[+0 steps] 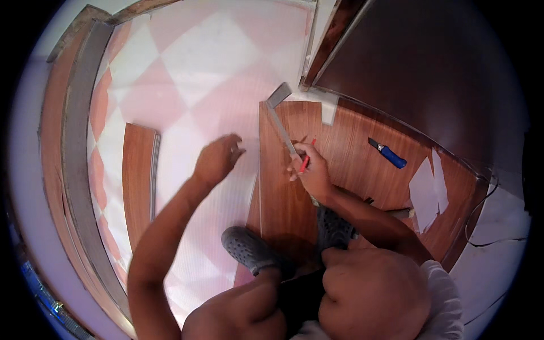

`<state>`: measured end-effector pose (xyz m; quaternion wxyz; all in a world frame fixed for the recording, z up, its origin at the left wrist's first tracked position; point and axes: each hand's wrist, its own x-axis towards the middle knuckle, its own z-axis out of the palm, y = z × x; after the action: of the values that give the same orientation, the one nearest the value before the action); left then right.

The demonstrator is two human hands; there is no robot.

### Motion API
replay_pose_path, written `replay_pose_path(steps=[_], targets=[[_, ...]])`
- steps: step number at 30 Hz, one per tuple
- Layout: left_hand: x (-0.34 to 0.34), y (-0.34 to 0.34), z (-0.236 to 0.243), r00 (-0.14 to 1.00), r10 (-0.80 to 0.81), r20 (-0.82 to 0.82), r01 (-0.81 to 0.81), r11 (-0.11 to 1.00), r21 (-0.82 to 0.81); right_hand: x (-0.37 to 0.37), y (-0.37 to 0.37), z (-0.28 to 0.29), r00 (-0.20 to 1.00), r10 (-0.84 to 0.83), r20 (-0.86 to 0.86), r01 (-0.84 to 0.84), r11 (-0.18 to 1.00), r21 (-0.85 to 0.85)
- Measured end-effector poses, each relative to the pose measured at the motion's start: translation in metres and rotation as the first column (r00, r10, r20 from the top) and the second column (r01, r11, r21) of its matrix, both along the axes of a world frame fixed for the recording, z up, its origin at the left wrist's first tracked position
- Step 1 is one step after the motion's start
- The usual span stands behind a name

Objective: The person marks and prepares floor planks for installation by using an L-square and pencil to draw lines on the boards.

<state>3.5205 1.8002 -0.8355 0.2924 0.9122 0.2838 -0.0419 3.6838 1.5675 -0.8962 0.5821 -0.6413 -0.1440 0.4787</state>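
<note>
My right hand [310,170] is closed over the near end of a try square [281,129], a thin metal blade with a wider grey stock at its far end. A red pencil [305,164] sits between the same fingers. Beneath them is a brown wood-look floor plank [292,207], and the stock lies at its far left corner. My left hand [218,160] hovers left of the plank over the pale floor sheet, holding nothing, its fingers loosely bent and apart.
A blue utility knife [388,153] and torn white paper pieces [426,187] lie on the laid planks to the right. Several cut planks [140,181] are stacked at left on the translucent sheet [187,62] over checkered tiles. A dark door [419,68] stands far right.
</note>
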Motion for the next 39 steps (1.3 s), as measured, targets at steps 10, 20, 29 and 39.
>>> replay_pose_path(steps=[10, 20, 29, 39], targets=[[0.128, 0.056, -0.053, 0.955, -0.027, 0.295, 0.011, 0.999, 0.053, -0.01, 0.054, -0.006, 0.918, 0.108, 0.382, -0.024, 0.975, -0.22], [0.147, 0.053, -0.05, 0.928, 0.251, 0.274, -0.056, 0.823, -0.566, -0.013, 0.047, -0.032, 0.632, -0.024, 0.775, 0.165, 0.981, -0.104], [0.134, 0.062, -0.077, 0.95, -0.035, 0.311, 0.078, 0.989, -0.127, -0.027, 0.054, -0.016, 0.909, 0.155, 0.387, -0.068, 0.971, -0.229], [0.141, 0.068, -0.094, 0.942, -0.14, 0.305, 0.158, 0.987, -0.037, 0.062, 0.022, -0.043, 0.545, -0.04, 0.838, 0.164, 0.985, -0.06]])
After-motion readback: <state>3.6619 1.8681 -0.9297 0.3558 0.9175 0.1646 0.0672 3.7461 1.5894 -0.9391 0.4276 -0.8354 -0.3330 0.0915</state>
